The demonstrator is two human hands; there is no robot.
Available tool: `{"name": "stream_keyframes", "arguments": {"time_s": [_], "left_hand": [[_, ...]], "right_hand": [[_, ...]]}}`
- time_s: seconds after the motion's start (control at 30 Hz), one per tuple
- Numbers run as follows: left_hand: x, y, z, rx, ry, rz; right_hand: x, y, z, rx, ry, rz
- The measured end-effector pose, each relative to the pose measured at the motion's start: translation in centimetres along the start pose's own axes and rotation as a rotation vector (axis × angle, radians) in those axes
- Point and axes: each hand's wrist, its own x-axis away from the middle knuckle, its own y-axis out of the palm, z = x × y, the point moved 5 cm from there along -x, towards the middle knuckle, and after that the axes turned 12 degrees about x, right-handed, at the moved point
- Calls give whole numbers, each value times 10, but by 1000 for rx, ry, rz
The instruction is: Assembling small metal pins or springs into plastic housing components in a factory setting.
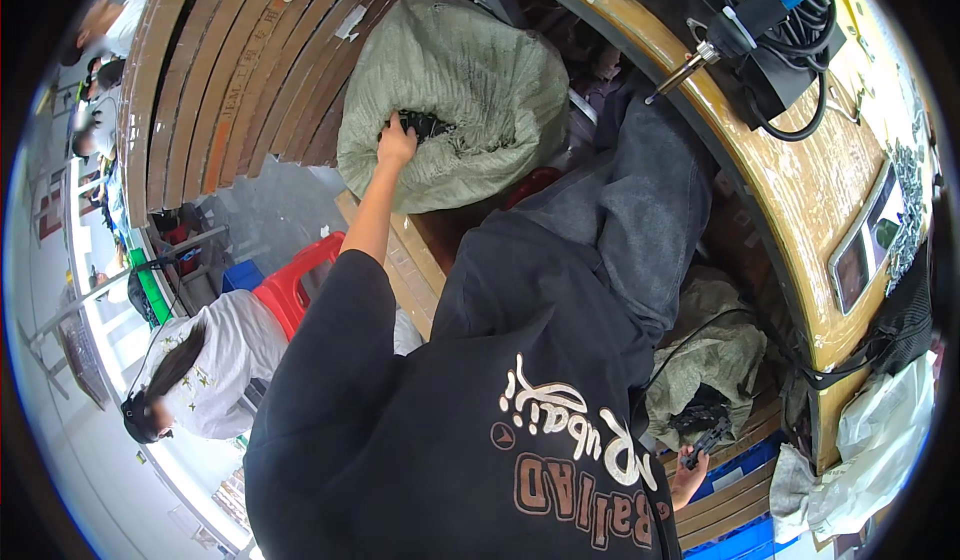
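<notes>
My left hand (398, 144) reaches into the opening of a large, pale green woven sack (470, 70). Its fingers are curled round black plastic parts (428, 125) at the mouth of the sack; their exact kind is too small to tell. Low on the right, my right hand (688, 478) grips a black plastic part (710, 442). That hand is beside a smaller green woven sack (715, 355), which has dark pieces in its mouth. My shirt partly hides the right hand and all of its forearm.
Brown flat cartons (230, 70) stand stacked at the far left. A wooden workbench (800, 260) curves along the right, bearing a soldering iron (705, 55) with black cables and a phone-like device (862, 240). Near a red stool (290, 285), another person (215, 360) sits at the left.
</notes>
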Motion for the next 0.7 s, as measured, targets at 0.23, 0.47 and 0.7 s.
{"name": "stream_keyframes", "arguments": {"time_s": [0.23,0.47,0.7], "left_hand": [[-2,9,3,-85,-244,-320],[-8,45,-30,-84,-202,-551],[40,3,12,-128,-118,-127]], "right_hand": [[-27,-14,3,-4,-38,-35],[-31,-10,-1,6,-51,-56],[-29,-7,-12,13,-106,34]]}}
